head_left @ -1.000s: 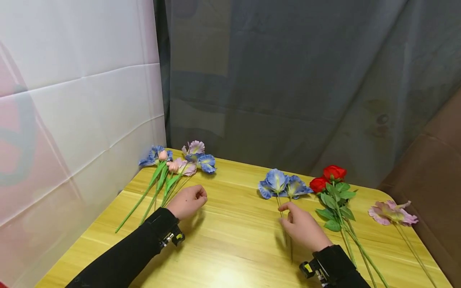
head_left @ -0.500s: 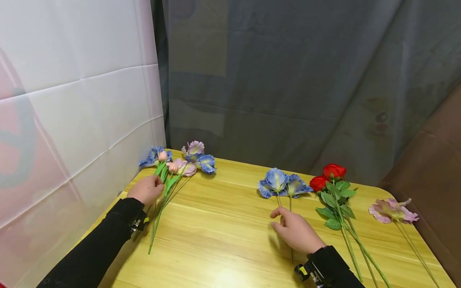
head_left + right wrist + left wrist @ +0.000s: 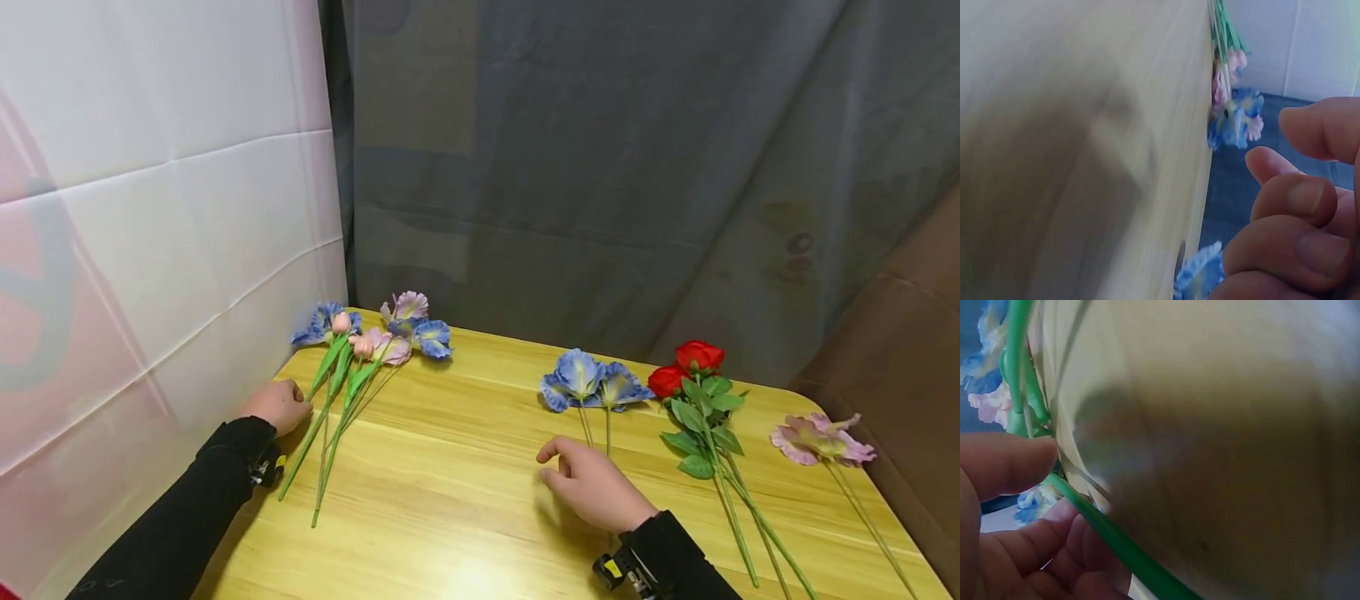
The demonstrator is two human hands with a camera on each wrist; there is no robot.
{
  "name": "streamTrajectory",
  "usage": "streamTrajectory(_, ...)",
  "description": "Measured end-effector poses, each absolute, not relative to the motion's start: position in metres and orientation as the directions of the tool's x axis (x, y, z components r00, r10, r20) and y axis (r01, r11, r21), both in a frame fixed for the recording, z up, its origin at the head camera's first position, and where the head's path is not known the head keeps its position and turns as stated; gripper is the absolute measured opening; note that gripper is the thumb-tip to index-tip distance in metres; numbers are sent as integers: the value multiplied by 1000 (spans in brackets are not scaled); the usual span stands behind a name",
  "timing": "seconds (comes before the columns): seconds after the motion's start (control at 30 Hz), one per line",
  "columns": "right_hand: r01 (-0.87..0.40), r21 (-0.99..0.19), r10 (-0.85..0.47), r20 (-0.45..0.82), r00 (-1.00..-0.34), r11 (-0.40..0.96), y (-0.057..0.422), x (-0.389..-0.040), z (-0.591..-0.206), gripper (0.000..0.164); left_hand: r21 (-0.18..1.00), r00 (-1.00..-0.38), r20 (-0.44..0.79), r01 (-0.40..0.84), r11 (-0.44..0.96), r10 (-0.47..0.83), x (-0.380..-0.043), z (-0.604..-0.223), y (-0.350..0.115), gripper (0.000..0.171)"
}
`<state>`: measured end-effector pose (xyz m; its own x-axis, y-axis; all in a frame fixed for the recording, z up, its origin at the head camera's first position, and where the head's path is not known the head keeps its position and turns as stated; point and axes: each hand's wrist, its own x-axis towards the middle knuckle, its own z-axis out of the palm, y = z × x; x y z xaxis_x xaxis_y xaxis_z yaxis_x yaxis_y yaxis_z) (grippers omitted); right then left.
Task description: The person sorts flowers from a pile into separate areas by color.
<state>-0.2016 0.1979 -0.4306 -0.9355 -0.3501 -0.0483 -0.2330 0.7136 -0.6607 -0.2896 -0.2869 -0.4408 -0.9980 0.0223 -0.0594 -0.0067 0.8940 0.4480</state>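
My left hand is low at the table's left edge, beside the green stem of a pink tulip. In the left wrist view the green stem runs past my fingers, with a gap between thumb and fingers; contact is unclear. A second pink tulip lies alongside, among blue and pale purple irises. My right hand hovers with loosely bent fingers and nothing between them. Just beyond it lie two blue irises, their lower stems partly hidden by the hand.
Red roses with leafy stems lie right of the blue irises. A single mauve iris rests near the table's right edge. A pale curtain borders the wooden table on the left, and a dark grey curtain hangs behind.
My left hand moved left, from right of the tulips across to their left side. The left tulip's stem end shifted right. My right hand drew back leftward from the iris stems.
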Motion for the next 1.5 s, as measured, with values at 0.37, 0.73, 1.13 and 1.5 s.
streamTrajectory(0.37, -257, -661, -391, -59, -919, 705, 185, -197, -430, 20, 386, -997, -70, 4, 922, 34, -287, -438, -293, 25)
streamTrajectory(0.73, -258, -664, -395, -61, -917, 702, 184, -194, -430, 19, 504, -995, 40, 103, 857, 95, -282, -435, -286, 24)
streamTrajectory(1.13, -215, -693, -353, -62, -934, 689, 183, -194, -429, 25, 558, -989, 129, 132, 820, 72, -281, -412, -253, 13)
streamTrajectory(1.5, -184, -750, -257, 19, -966, 635, 178, -199, -429, 38, 755, -959, 114, 254, 604, 260, -265, -397, -192, 24)
